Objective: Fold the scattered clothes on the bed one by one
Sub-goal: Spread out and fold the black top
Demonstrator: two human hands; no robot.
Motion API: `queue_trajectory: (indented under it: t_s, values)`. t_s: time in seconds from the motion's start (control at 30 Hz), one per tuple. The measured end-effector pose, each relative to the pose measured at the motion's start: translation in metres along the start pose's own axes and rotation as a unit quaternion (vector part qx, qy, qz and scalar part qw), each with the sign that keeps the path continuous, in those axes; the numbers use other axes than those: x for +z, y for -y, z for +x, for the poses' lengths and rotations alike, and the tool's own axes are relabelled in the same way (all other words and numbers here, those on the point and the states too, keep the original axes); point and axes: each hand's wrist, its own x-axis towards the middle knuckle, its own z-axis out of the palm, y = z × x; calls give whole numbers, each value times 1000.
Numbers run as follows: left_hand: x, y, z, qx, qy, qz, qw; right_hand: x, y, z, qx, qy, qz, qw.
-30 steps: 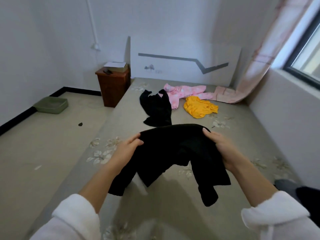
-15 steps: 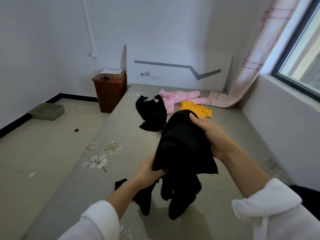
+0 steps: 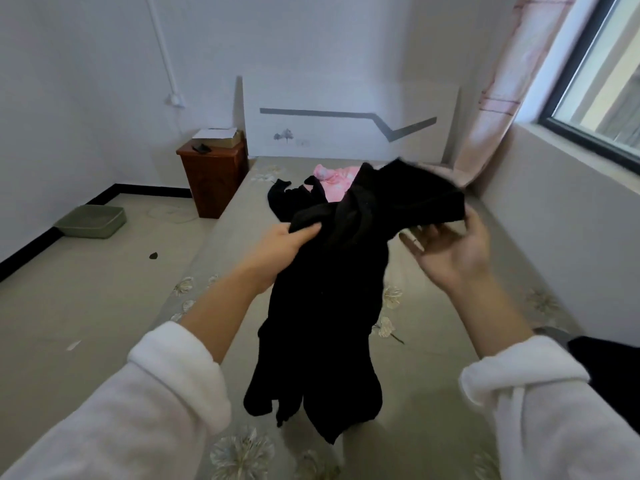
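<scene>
A black garment (image 3: 329,306) hangs bunched and twisted above the bed (image 3: 433,341). My left hand (image 3: 284,245) grips it near its top left, and most of the cloth dangles below that hand. My right hand (image 3: 450,252) is palm up with spread fingers under the garment's raised upper end; its thumb lies beside the cloth's edge. A second black garment (image 3: 287,199) lies spread farther up the bed. Next to it lies a pink garment (image 3: 334,180), partly hidden by the held cloth.
A brown nightstand (image 3: 211,174) stands left of the bed by the white headboard (image 3: 346,123). A green tray (image 3: 91,221) sits on the floor at the left wall. A pink curtain (image 3: 498,81) hangs by the window. Dark cloth (image 3: 606,362) lies at the right edge.
The garment went from spread between both hands to bunched and hanging. My left hand rose to grip its top, and my right hand loosened its grip and turned palm up.
</scene>
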Motion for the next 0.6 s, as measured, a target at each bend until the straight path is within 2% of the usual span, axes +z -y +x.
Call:
queue_trajectory:
  t_s: [0.1,0.23,0.3,0.37,0.47,0.53,0.6]
  values:
    - [5,-10,4,-8,-28,-40,999,-21,-40,-15,109,1,-85,990]
    - [11,-13,11,-57,-56,-88,993,-25,-88,-38,206,130,-265,933]
    - [12,-10,12,-95,-63,-112,987,-21,-102,-42,209,145,-342,905]
    - [8,-7,13,-127,-66,-144,979,-18,-106,-41,177,121,-404,889]
    - [-13,-4,18,-146,-97,-148,973,-16,-94,-37,147,95,-430,886]
    - [-35,-1,21,-148,-146,-98,973,-11,-77,-35,140,99,-428,887]
    - [-55,9,21,-165,-160,-36,973,-3,-60,-32,139,104,-392,903]
